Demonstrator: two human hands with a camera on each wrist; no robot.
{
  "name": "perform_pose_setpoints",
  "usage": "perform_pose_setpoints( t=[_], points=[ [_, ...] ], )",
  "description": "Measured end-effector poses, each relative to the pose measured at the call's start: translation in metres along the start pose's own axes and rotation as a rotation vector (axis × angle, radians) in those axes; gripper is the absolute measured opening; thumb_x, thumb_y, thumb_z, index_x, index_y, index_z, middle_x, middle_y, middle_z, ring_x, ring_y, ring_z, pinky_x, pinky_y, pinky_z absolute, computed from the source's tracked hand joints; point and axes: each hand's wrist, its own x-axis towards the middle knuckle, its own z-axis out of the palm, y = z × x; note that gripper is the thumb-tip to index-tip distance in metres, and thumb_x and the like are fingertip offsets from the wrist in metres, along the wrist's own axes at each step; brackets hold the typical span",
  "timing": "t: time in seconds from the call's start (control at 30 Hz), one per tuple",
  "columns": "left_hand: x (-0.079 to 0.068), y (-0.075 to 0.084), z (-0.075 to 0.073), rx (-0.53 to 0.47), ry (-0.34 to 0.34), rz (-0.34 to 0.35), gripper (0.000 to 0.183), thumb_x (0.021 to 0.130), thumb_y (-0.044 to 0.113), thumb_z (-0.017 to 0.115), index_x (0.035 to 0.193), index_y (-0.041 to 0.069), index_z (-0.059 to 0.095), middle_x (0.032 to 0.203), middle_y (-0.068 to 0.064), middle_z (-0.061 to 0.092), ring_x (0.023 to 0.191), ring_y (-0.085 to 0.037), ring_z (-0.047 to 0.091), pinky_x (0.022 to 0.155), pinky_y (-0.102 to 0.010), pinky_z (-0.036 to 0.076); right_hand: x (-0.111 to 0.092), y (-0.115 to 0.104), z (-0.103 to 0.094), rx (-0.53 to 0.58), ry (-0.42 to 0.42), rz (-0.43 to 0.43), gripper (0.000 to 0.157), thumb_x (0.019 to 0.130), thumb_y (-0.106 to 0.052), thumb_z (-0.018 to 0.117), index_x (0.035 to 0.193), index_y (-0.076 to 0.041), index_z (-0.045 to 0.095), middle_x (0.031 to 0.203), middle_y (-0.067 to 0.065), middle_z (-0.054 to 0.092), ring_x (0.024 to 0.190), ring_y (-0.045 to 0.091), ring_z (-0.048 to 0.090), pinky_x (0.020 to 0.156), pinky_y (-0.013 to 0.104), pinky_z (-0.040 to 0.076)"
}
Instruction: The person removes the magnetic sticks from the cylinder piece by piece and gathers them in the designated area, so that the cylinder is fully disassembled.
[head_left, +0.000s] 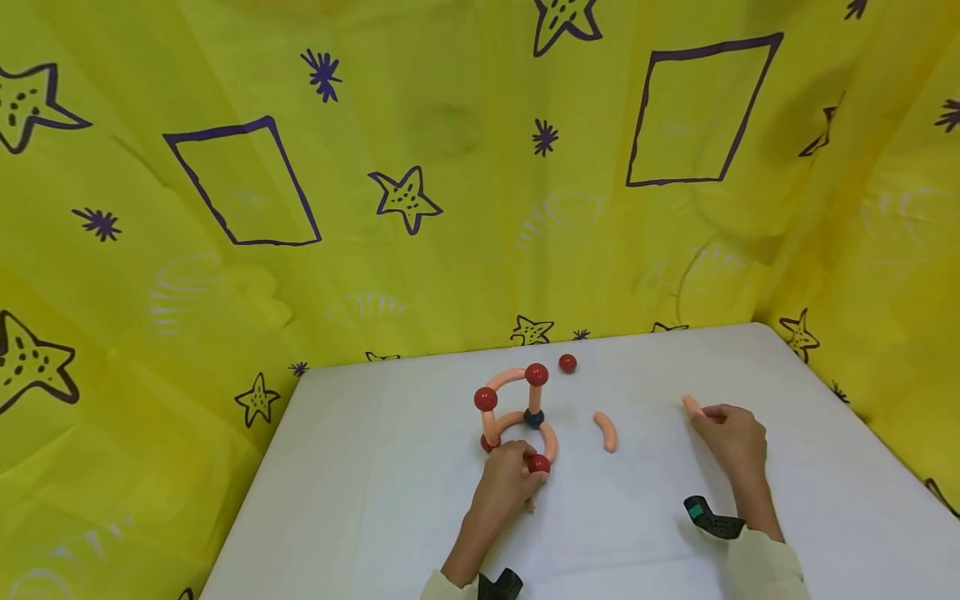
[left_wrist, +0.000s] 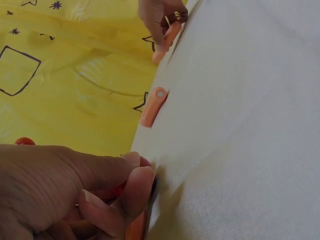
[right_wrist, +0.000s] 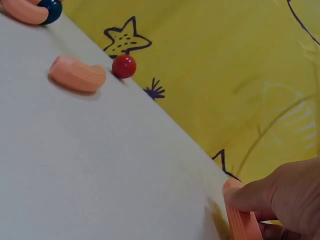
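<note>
A small frame of peach curved rods (head_left: 551, 442) and balls stands on the white table. Red balls (head_left: 536, 374) cap its raised part, and a dark blue ball (head_left: 533, 417) joins rods lower down. At its near corner my left hand (head_left: 501, 482) pinches a red ball (head_left: 538, 465) between thumb and fingers; in the left wrist view the fingers mostly cover that ball. Well off to the right, my right hand (head_left: 733, 437) pinches a loose peach curved rod (right_wrist: 244, 220) by thumb and fingers, close over the table.
Between the hands lies another peach curved rod (head_left: 605, 432). A loose red ball (head_left: 567, 363) sits near the far edge of the white table (head_left: 375, 500). Behind it hangs a yellow sheet (head_left: 465, 275) with purple stars and squares. Dark straps (head_left: 712, 518) circle both wrists.
</note>
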Motion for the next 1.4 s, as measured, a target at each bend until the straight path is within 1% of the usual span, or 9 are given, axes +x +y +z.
perform_pose_setpoints(
  t=[0.07,0.13,0.23,0.37,0.6,0.7,0.93,1.13,1.4],
  points=[
    [0.0,0.0,0.0,-0.001,-0.001,0.007,0.027,0.08,0.011,0.08,0.101,-0.001,0.069,0.082,-0.003,0.06,0.064,-0.005,0.048,0.05,-0.018,0.041,0.0,0.003,0.003,-0.044,0.048,-0.017,0.058,0.092,-0.048,0.059,0.106,0.008,0.068,0.097,0.026,0.067,0.084,0.035,0.061,0.059,0.031,0.039],
    [-0.001,0.0,0.001,0.001,-0.002,0.009,0.027,0.079,0.011,0.08,0.101,-0.001,0.069,0.083,-0.003,0.06,0.065,-0.004,0.048,0.051,-0.018,0.04,0.001,0.006,0.007,-0.07,0.081,-0.039,0.053,0.092,-0.044,0.061,0.102,0.007,0.068,0.092,0.024,0.068,0.079,0.034,0.061,0.058,0.034,0.039],
    [-0.001,0.0,0.001,-0.002,-0.003,0.007,0.027,0.079,0.011,0.08,0.101,-0.001,0.069,0.083,-0.003,0.061,0.063,-0.004,0.048,0.051,-0.018,0.041,0.003,0.008,0.012,-0.08,0.108,-0.047,0.049,0.092,-0.043,0.062,0.099,0.005,0.067,0.089,0.021,0.067,0.077,0.033,0.06,0.059,0.039,0.037],
    [-0.001,0.0,0.001,-0.009,-0.006,0.001,0.028,0.08,0.011,0.08,0.102,-0.001,0.069,0.084,-0.003,0.061,0.06,-0.004,0.048,0.05,-0.018,0.042,0.002,0.007,0.017,-0.094,0.136,-0.039,0.047,0.091,-0.043,0.064,0.099,0.004,0.066,0.09,0.021,0.066,0.08,0.035,0.06,0.061,0.042,0.034],
    [-0.003,-0.001,0.0,-0.01,0.008,0.016,0.026,0.08,0.011,0.08,0.1,-0.001,0.069,0.083,-0.003,0.062,0.056,-0.001,0.048,0.052,-0.016,0.042,0.003,0.006,0.024,-0.117,0.146,-0.014,0.04,0.089,-0.033,0.065,0.103,0.004,0.063,0.091,0.023,0.065,0.08,0.036,0.058,0.064,0.045,0.031],
    [-0.003,-0.002,0.001,-0.014,0.009,0.018,0.026,0.081,0.012,0.079,0.1,-0.001,0.068,0.083,-0.003,0.062,0.05,0.0,0.047,0.05,-0.016,0.041,0.003,0.005,0.026,-0.124,0.161,-0.003,0.039,0.088,-0.033,0.066,0.102,0.003,0.063,0.091,0.023,0.065,0.08,0.037,0.058,0.064,0.045,0.031],
    [-0.002,-0.001,0.0,-0.009,0.012,0.024,0.025,0.081,0.011,0.079,0.1,-0.001,0.068,0.082,-0.003,0.061,0.049,-0.001,0.046,0.049,-0.017,0.041,0.003,0.001,0.027,-0.13,0.186,0.001,0.037,0.088,-0.031,0.067,0.102,0.003,0.063,0.09,0.023,0.065,0.08,0.038,0.058,0.064,0.044,0.032],
    [-0.002,-0.001,-0.001,-0.049,-0.003,0.021,0.026,0.081,0.01,0.078,0.101,-0.002,0.067,0.081,-0.004,0.061,0.039,-0.002,0.047,0.045,-0.017,0.042,0.002,0.001,0.025,-0.131,0.168,-0.002,0.041,0.088,-0.033,0.067,0.106,0.005,0.062,0.095,0.025,0.065,0.083,0.038,0.059,0.064,0.043,0.032],
    [-0.002,-0.001,0.0,-0.063,-0.016,0.002,0.025,0.082,0.011,0.078,0.102,-0.002,0.067,0.08,-0.002,0.06,0.038,-0.003,0.047,0.044,-0.018,0.042,0.0,0.002,0.021,-0.103,0.141,0.005,0.046,0.089,-0.036,0.066,0.112,0.005,0.062,0.1,0.025,0.066,0.086,0.038,0.06,0.064,0.043,0.034]
  ],
)
